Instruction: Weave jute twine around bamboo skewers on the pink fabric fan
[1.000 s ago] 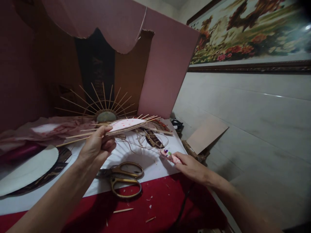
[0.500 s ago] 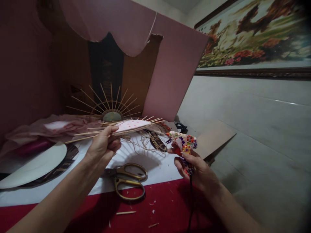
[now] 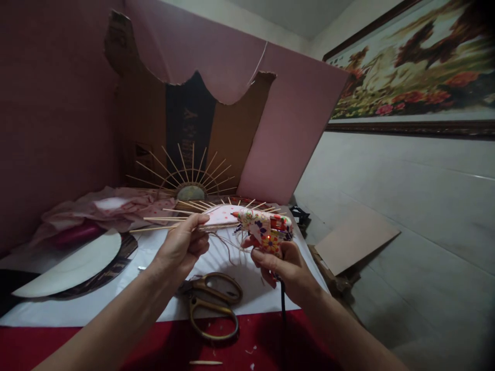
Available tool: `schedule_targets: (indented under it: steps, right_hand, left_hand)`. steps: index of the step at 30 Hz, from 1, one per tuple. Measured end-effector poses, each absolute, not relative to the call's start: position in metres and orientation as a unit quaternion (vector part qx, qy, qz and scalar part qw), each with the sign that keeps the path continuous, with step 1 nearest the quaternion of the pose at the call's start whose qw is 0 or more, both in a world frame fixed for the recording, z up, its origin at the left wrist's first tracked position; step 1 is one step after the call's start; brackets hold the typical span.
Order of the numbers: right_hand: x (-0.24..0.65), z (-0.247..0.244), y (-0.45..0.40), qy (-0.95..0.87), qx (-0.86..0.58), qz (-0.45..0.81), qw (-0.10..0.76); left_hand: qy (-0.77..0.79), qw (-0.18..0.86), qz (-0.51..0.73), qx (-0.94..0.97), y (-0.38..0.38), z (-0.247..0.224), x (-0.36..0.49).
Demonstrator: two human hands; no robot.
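My left hand (image 3: 189, 242) pinches the left end of a half-round piece covered in pink dotted fabric (image 3: 220, 215), with thin wooden sticks fanning out from its edge and twine along its near side. In my right hand (image 3: 280, 263) is a flower-patterned hot glue gun (image 3: 266, 232), its small red light lit. The gun's orange nozzle points left and overlaps the fabric in view; whether it touches, I cannot tell. Loose twine (image 3: 228, 247) hangs below the piece. Scissors with bronze handles (image 3: 214, 304) lie beneath my hands.
Behind stands a similar half-round stick fan (image 3: 192, 191) before a cut cardboard sheet (image 3: 232, 134). Crumpled pink fabric (image 3: 104, 206) and a white half disc (image 3: 73, 265) lie at left. A black cord (image 3: 283, 319) trails from the gun. A wooden stick piece (image 3: 206, 362) lies on red cloth.
My right hand has brought the glue gun left, so its nozzle now overlaps the fabric-covered piece. My left hand keeps its hold on the piece. The view has shifted somewhat.
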State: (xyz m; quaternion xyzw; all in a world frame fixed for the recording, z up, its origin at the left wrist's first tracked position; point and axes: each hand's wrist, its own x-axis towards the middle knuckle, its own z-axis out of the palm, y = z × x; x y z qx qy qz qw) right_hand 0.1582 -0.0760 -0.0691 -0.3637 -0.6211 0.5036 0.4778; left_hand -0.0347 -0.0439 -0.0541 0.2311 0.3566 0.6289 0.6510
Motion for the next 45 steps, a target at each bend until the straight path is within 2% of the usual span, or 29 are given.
schedule_targets:
  steps: [3,7,9,16,30,45]
  right_hand:
    - [0.156,-0.072,-0.070,-0.669,-0.375,0.400,0.502]
    - [0.149,-0.081,-0.060,-0.719,-0.390,0.160,0.553]
    - [0.145,-0.087,-0.056,-0.727,-0.392,0.081,0.558]
    - [0.138,-0.091,-0.054,-0.741,-0.406,-0.049,0.532]
    - [0.137,-0.100,-0.058,-0.785,-0.356,-0.132,0.490]
    - [0.143,-0.101,-0.052,-0.806,-0.319,-0.145,0.477]
  left_hand:
    - [0.357,0.653,0.625,0.237,-0.046,-0.056,-0.031]
    - [0.367,0.665,0.608,0.233,-0.049,-0.060,-0.026]
    - [0.370,0.671,0.600,0.231,-0.050,-0.061,-0.024]
    - [0.369,0.678,0.592,0.231,-0.054,-0.064,-0.020]
    - [0.393,0.669,0.593,0.214,-0.050,-0.063,-0.019]
    - [0.444,0.666,0.563,0.208,-0.052,-0.062,-0.023]
